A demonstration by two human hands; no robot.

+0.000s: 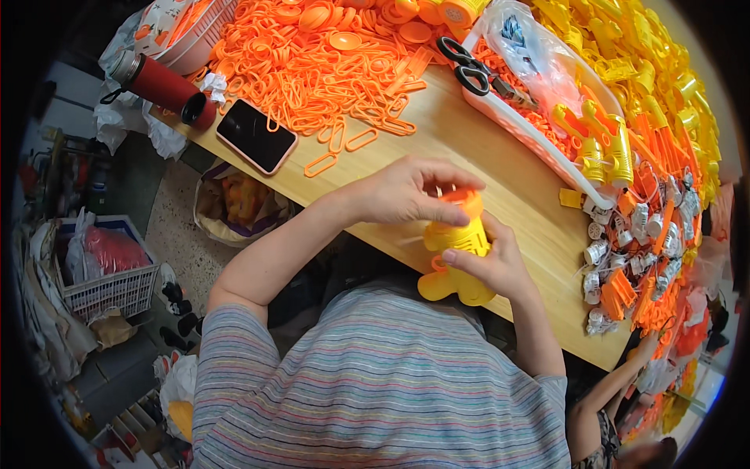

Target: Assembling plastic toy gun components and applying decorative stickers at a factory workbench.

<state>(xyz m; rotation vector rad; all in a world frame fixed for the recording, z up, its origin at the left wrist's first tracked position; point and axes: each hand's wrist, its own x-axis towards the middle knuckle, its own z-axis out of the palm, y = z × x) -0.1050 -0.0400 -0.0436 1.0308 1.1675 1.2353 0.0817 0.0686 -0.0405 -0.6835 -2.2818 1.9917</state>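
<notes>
A yellow plastic toy body (462, 283) with two rounded ends at its bottom is held over the table's near edge, close to my striped shirt. My right hand (500, 262) wraps round its ribbed side, the thumb lying across the front. On its upper end sits an orange plastic piece (471, 205). From above, my left hand (410, 190) pinches this piece between thumb and fingers; the fingertips are partly hidden behind it. A small orange bit (438, 264) shows on the toy's left side.
Orange plastic loops (312, 70) are heaped at the back. A phone (256, 137) and red flask (160, 84) lie left. Black-handled scissors (473, 69) rest on a tray (512, 141). Yellow parts (625, 55) and small white wired parts (595, 252) crowd the right, near another person's arm (613, 387).
</notes>
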